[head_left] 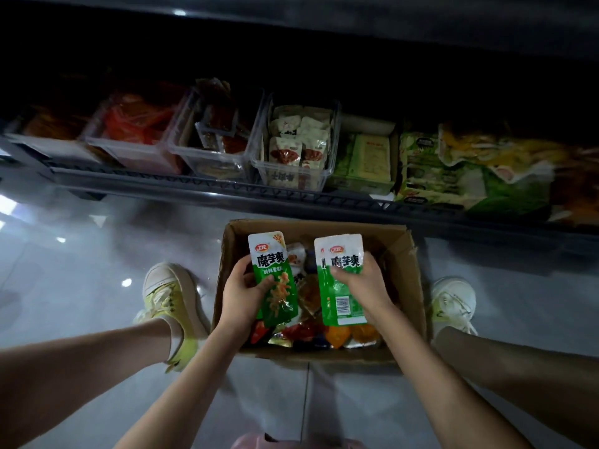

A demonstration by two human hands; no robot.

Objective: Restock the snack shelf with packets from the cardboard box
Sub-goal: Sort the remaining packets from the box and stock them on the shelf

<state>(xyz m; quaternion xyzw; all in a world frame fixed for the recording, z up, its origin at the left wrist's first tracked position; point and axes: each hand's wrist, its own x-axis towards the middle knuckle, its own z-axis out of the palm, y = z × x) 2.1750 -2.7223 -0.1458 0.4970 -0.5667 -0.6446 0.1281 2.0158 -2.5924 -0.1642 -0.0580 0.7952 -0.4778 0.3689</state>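
Note:
An open cardboard box (402, 254) sits on the floor between my feet, with several mixed snack packets (308, 332) inside. My left hand (241, 296) grips a green and white packet (272, 273) face up above the box. My right hand (363, 283) grips a second green and white packet (340, 280), back side showing. The low snack shelf (227, 187) runs across just beyond the box.
On the shelf stand clear bins: red packets (136, 124), dark red packets (220, 131), white packets (298, 140). Green boxes (369, 157) and green bags (453, 176) lie to the right. My shoes (168, 296) flank the box on a glossy tiled floor.

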